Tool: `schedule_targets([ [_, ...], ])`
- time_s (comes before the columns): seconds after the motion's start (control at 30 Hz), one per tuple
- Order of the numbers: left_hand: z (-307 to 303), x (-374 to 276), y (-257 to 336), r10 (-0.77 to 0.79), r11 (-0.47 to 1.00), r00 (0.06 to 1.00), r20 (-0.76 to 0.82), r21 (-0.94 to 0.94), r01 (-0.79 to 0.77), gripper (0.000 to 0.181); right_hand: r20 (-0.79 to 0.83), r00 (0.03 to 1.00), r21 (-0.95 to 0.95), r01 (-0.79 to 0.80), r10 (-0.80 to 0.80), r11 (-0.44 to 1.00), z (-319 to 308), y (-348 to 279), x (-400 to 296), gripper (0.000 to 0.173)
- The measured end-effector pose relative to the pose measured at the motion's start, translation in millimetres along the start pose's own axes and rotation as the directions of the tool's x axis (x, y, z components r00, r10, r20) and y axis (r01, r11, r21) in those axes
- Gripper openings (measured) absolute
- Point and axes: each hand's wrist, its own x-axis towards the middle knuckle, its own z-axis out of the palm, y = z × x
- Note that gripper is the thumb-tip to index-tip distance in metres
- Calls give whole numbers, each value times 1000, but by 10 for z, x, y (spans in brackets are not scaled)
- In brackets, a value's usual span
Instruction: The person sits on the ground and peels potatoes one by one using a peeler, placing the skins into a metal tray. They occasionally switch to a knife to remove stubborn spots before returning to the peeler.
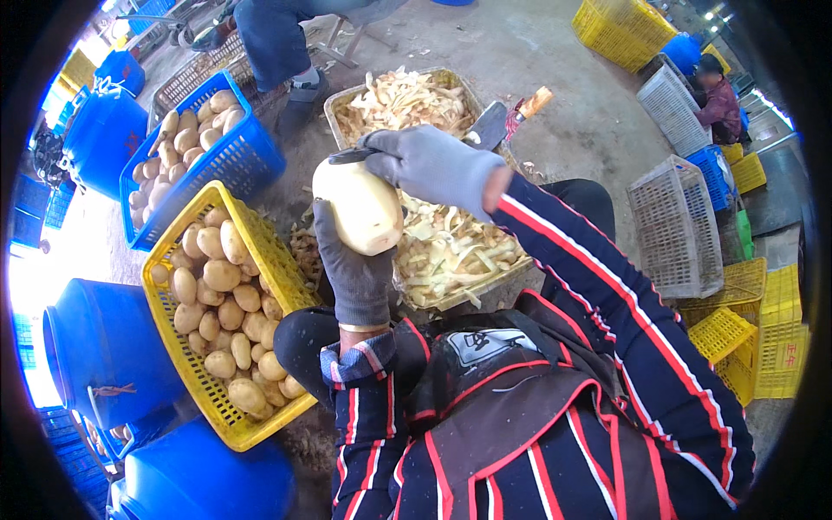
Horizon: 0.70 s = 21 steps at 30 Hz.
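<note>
My left hand (356,276), in a dark grey glove, holds a large pale peeled vegetable (361,208) from below. Its surface is smooth and creamy, with a small brown mark at the lower end. My right hand (426,159), in a lighter grey glove, grips a dark peeler (351,156) against the vegetable's upper end; the fingers hide most of this tool. Beneath both hands is a crate of peelings (455,250), long pale and brownish strips. A broad dark blade (491,123) with a wooden handle (536,102) lies just beyond my right hand.
To my left stand a yellow crate of potatoes (224,292) and a blue crate of potatoes (185,146), with blue barrels (110,351) outside them. Another person's leg (270,45) is ahead. Stacked crates (676,227) line the right, where another person (718,104) sits.
</note>
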Motion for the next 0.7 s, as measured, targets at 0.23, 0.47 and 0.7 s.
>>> schedule_targets([
  [0.23,-242,15,29,86,995,993,-86,-45,-90,48,-369,875,307,-202,312,930,936,-385,-652,40],
  [0.47,-95,-68,35,82,996,983,-164,41,-76,49,-352,910,345,-90,218,934,1591,-214,-1077,40],
  [0.7,-99,20,120,14,998,997,-73,-67,-19,62,-123,992,416,22,32,909,98,-189,-161,38],
])
